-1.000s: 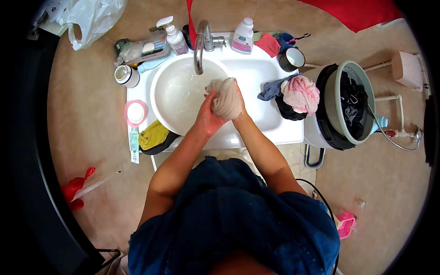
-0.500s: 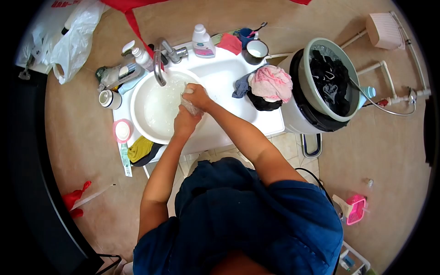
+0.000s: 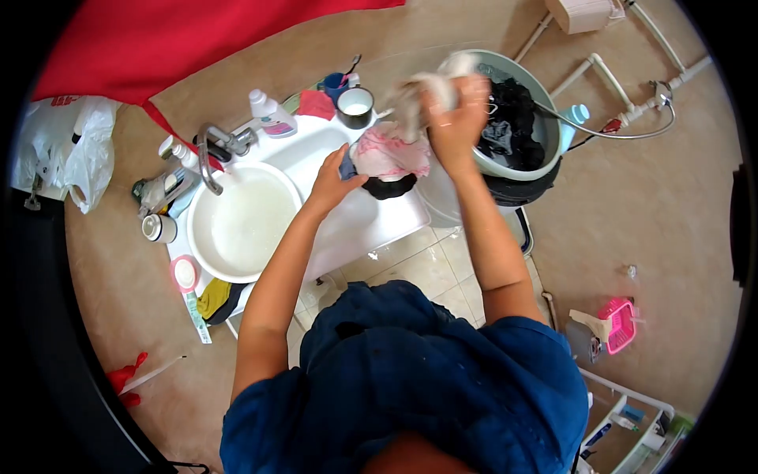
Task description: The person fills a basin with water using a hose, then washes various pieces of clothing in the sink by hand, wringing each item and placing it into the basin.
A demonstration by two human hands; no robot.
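Observation:
My right hand (image 3: 459, 118), smeared by motion, grips a blurred whitish cloth (image 3: 418, 91) above the right end of the sink and beside the grey-green tub (image 3: 545, 93). Below it lies a bunched pile: a pink and white cloth (image 3: 385, 152), a black cloth (image 3: 390, 187) and a grey-blue cloth (image 3: 347, 166). At the pile's left side is my left hand (image 3: 335, 183), thumb and fingers apart; whether it touches the cloths I cannot tell. Left of that hand, a white basin (image 3: 292, 189) holds cloudy water under the metal tap (image 3: 209, 158).
Dark wet clothes (image 3: 513, 118) fill the tub. Along the sink (image 3: 316, 150) stand a white bottle (image 3: 272, 114), an enamel mug (image 3: 355, 107) and a blue cup (image 3: 335, 85). A yellow cloth (image 3: 213, 299) lies at its front left. Red fabric (image 3: 197, 39) hangs at the upper left.
Both hands have left the basin and moved right. The whitish cloth is now up by the tub in my right hand; my left hand has come off it, beside the pile. The view has shifted right.

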